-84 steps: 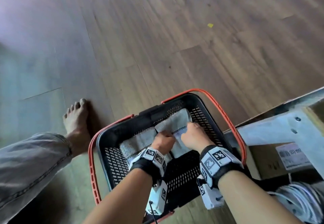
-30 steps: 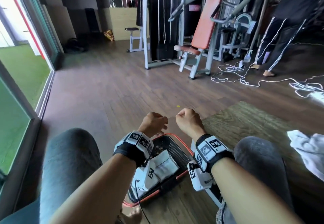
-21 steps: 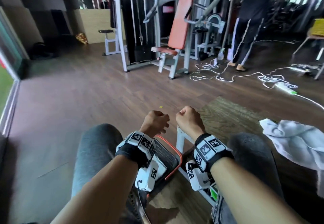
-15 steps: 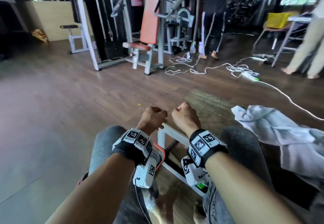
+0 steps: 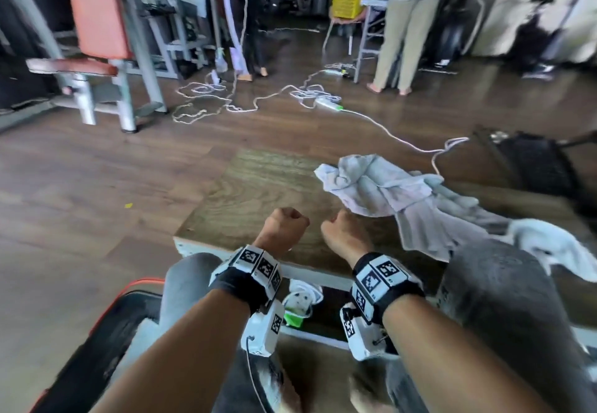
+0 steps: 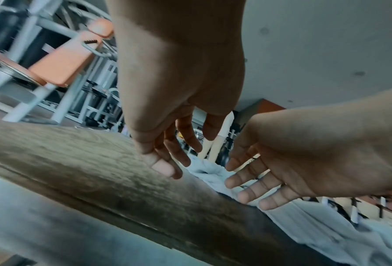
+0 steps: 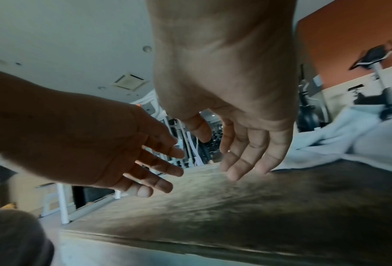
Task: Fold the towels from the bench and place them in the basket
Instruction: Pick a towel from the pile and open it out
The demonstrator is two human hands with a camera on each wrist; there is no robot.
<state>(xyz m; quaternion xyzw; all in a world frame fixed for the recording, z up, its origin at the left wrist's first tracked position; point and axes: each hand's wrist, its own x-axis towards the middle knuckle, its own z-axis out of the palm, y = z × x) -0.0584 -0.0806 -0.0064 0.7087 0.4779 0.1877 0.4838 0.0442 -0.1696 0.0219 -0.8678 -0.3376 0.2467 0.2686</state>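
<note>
A heap of crumpled white towels (image 5: 403, 199) lies on the wooden bench (image 5: 255, 193), right of centre. Both my hands hover over the near end of the bench, side by side, holding nothing. My left hand (image 5: 286, 223) is left of my right hand (image 5: 342, 230), which is a short way from the heap's near edge. In the left wrist view the left hand (image 6: 174, 154) has loosely hanging fingers, and the towels (image 6: 213, 171) lie beyond them. The right wrist view shows the right hand (image 7: 243, 149) equally relaxed above the bench (image 7: 236, 207). The black basket with an orange rim (image 5: 106, 325) stands on the floor at lower left, its inside hidden.
My knees frame the near end of the bench. White cables (image 5: 245, 99) trail over the wooden floor ahead. A gym machine with an orange pad (image 5: 97, 24) stands at the far left. Two people (image 5: 407, 24) stand at the back. A black frame (image 5: 529, 160) sits at far right.
My hands let go of the folded towel in the basket and rose. The view swung up and right, from the basket to the bench and the towel heap.
</note>
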